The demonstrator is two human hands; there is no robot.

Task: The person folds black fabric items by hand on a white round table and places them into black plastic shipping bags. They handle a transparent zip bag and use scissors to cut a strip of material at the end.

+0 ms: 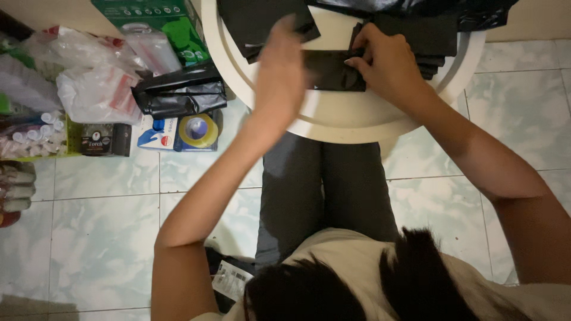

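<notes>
I sit at a round white table (pixel 333 122). A small folded black plastic bag (pixel 330 71) lies on it between my hands. My right hand (pixel 386 62) pinches the bag's right edge with fingers and thumb. My left hand (pixel 281 71), blurred by motion, hovers flat over the bag's left end, fingers pointing away from me. More black plastic sheets lie on the far side of the table: one (pixel 262 21) at the upper left, and a stack (pixel 428 38) at the upper right.
On the tiled floor to the left sit clear plastic bags (pixel 89 83), a crumpled black bag (pixel 181 92), a roll of tape (pixel 198 131), a green box (pixel 160 24) and a basket of small bottles (pixel 30 134). My knees are under the table.
</notes>
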